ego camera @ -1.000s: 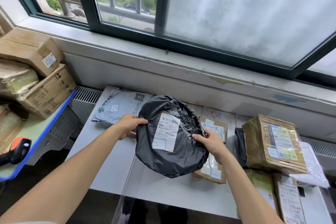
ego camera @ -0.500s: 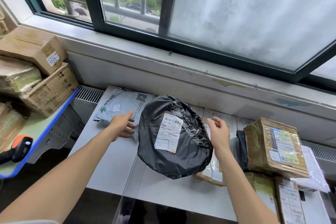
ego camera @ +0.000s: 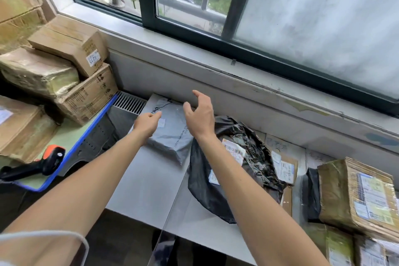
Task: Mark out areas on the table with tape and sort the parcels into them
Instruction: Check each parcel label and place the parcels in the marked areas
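A grey poly mailer point(ego camera: 170, 131) lies at the far left of the white table point(ego camera: 149, 181). My left hand point(ego camera: 146, 123) is over the mailer's left edge with its fingers bent onto it; whether they grip is hidden. My right hand point(ego camera: 199, 114) hovers open above the mailer's right side, fingers spread and holding nothing. A black plastic parcel point(ego camera: 250, 170) with a white label lies to the right on the table, free of both hands. It partly covers a flat brown parcel point(ego camera: 286, 168).
A taped cardboard box point(ego camera: 354, 194) and more labelled parcels point(ego camera: 345, 248) crowd the table's right end. Stacked cartons point(ego camera: 71, 75) stand on the blue-edged table point(ego camera: 71, 142) at left, with an orange-and-black scanner point(ego camera: 41, 162). The window sill and wall run behind.
Both hands let go of the black parcel, which now rests on the table, and moved left to the grey mailer. The view swung left.
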